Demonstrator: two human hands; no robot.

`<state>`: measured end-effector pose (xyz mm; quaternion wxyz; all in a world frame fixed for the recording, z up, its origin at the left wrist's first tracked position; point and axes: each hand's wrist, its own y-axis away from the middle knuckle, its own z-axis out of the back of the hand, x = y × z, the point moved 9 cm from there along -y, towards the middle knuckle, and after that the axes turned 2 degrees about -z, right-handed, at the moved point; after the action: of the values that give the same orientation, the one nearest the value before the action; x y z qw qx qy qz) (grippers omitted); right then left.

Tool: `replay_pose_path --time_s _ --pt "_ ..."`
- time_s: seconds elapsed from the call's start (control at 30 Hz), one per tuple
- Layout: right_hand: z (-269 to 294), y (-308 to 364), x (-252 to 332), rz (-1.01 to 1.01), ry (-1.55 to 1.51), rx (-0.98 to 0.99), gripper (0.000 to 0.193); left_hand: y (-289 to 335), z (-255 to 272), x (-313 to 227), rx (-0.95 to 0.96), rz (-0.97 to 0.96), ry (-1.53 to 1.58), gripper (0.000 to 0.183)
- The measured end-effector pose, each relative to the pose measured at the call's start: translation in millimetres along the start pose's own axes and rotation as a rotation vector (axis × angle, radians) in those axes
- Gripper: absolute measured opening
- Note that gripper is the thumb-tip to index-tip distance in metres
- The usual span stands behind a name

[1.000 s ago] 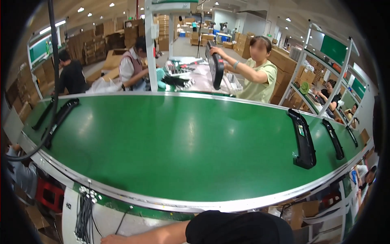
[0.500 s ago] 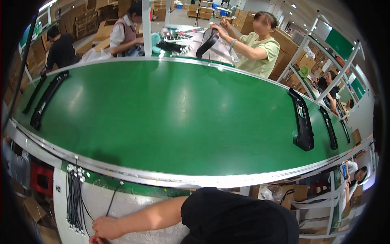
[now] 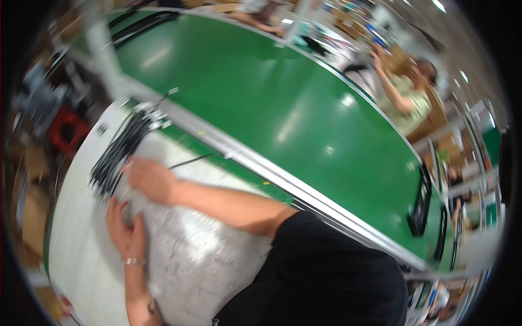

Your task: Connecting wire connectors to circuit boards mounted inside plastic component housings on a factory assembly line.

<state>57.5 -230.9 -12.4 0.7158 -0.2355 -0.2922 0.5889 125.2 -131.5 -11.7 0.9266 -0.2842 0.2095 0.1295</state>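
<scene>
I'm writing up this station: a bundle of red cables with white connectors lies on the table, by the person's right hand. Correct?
The cables are black, not red, in the head view; their white connectors and place on the table by the right hand are correct.

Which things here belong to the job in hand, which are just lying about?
Seemingly in the job:
black cable bundle, beside the right hand (grip blurred)
white worktable, below the left hand

Seemingly just about:
black parts on the green belt
red stool
</scene>
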Motion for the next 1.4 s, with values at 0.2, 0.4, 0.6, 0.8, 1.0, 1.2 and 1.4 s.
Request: replay_pose_path --time_s 0.2,0.4,0.6,0.8,1.0,1.2,1.4 --pt "7.9 -8.4 -36.6 -0.080 -0.102 0.138 0.029 -17.6 18.7 -12.1 -0.082 -0.035 -0.014 0.034" --pt "20.1 -21.2 -10.5 -0.095 -0.153 0.105 0.013 -8.8 19.6 33.4 -0.018 0.046 0.013 0.032" --pt "56.9 -21.7 -41.9 -0.205 -0.052 -0.198 0.010 -14.2 17.1 26.7 -0.024 0.049 0.093 0.031" --pt "45.2 -19.7 -73.1 -0.426 -0.126 -0.011 0.011 -17.5 17.4 31.3 -0.008 0.060 0.080 0.032" --pt "77.8 -36.8 -38.4 -0.368 0.015 -0.173 0.005 -13.4 18.8 38.8 -0.026 0.072 0.102 0.033" --pt "50.6 -53.3 39.5 -0.323 -0.063 -0.082 0.007 -15.4 20.8 33.3 -0.071 0.053 0.146 0.048" --pt "40.8 -46.1 59.4 -0.228 -0.127 -0.010 0.006 -14.0 31.1 35.5 -0.194 0.033 0.181 0.048"
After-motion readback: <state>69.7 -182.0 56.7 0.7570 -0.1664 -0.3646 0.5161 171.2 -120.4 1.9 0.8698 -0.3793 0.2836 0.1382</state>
